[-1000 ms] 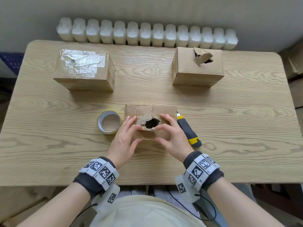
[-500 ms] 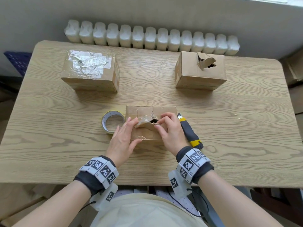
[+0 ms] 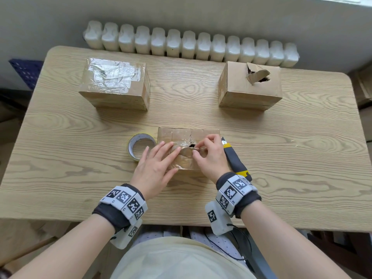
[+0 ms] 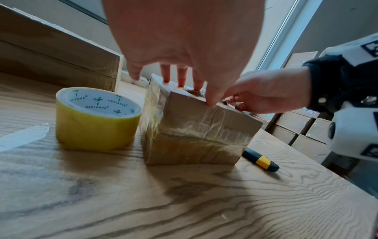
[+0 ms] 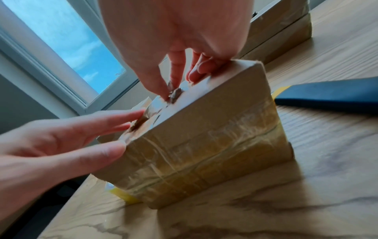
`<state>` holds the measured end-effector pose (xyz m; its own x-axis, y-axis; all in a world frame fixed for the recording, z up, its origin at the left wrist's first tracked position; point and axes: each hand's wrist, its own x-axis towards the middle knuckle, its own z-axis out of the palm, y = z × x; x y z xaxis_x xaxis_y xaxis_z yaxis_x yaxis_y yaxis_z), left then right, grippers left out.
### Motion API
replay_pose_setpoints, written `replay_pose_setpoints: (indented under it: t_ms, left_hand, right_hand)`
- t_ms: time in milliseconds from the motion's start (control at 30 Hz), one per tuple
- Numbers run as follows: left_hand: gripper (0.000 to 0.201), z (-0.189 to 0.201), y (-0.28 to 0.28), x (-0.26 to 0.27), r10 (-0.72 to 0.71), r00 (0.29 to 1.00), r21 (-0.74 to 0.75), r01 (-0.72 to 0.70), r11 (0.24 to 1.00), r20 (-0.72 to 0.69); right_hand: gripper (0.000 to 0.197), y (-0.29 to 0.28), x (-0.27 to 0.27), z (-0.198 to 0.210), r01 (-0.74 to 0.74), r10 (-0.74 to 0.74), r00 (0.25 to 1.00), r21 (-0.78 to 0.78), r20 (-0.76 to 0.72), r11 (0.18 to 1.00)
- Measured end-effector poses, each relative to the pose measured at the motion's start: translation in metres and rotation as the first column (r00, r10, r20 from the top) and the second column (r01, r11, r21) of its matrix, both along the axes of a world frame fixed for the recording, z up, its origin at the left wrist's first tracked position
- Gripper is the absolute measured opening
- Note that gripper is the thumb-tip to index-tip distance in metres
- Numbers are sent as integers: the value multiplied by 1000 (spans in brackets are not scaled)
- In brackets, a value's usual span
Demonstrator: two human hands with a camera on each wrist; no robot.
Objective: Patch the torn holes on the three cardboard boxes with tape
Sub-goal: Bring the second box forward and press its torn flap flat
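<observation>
A small cardboard box [image 3: 181,135] [image 4: 196,131] [image 5: 212,142] stands in front of me, its torn hole [image 3: 191,146] on top now nearly covered by flaps. My left hand [image 3: 159,160] [image 4: 180,77] [image 5: 85,129] lies flat with straight fingers pressing the flap on the box's left top. My right hand [image 3: 203,152] [image 5: 174,87] [image 4: 245,100] pinches a torn cardboard flap [image 5: 175,95] at the hole between thumb and fingertip. A yellow tape roll [image 3: 141,146] [image 4: 96,116] stands just left of the box. At back left sits a box patched with clear tape [image 3: 114,81]; at back right a box with an open tear [image 3: 251,85].
A blue and yellow utility knife [image 3: 234,158] [image 4: 260,160] [image 5: 327,93] lies on the wooden table [image 3: 281,168] right of the small box. A white radiator [image 3: 191,45] runs behind the table. Stacked cartons [image 4: 306,126] stand beyond the table's right side.
The hole was wide open a second ago; both hands have folded the torn flaps inward, so only a small gap shows. The right hand shifted from holding the box edge to pinching a flap.
</observation>
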<state>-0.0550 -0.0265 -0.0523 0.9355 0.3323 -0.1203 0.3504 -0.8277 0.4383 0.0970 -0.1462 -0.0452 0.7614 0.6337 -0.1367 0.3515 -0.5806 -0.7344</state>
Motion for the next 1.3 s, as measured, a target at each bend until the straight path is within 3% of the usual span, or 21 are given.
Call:
replay_pose_setpoints:
  t_ms: [133, 267, 567, 667, 733, 833, 967, 1167, 1300]
  left_hand:
    - [57, -3, 2, -2, -60, 998, 65, 58, 996, 35]
    - [64, -7, 3, -5, 57, 987, -111, -40, 993, 149]
    - [53, -17, 10, -7, -73, 968, 7, 73, 997, 242]
    - [53, -21, 12, -9, -88, 968, 15, 87, 996, 236]
    - [57, -23, 13, -10, -81, 970, 9, 81, 997, 229]
    - [63, -25, 17, -7, -94, 969, 25, 91, 996, 227]
    - [76, -18, 23, 0, -122, 968, 96, 103, 990, 221]
    - [74, -20, 33, 2, -142, 976, 24, 140, 990, 164]
    - [75, -11, 33, 4, -127, 980, 11, 127, 992, 156]
  right_hand:
    - [24, 4, 0, 7, -7, 4, 999, -64, -54, 998]
    - [20, 7, -3, 12, 6, -17, 994, -94, -112, 996]
    - [27, 17, -5, 12, 28, -39, 998, -229, -43, 973]
    - [26, 16, -9, 11, 18, -15, 1000, -197, 13, 980]
    - [21, 14, -12, 11, 1, 10, 994, -97, 111, 995]
    - [17, 11, -9, 11, -146, 140, 969, 18, 204, 989]
    - [14, 15, 5, 17, -309, 309, 947, -11, 88, 951]
    - [12, 25, 12, 23, -343, 347, 938, -106, 23, 933]
    - [8, 31, 14, 19, -291, 285, 957, -142, -60, 946]
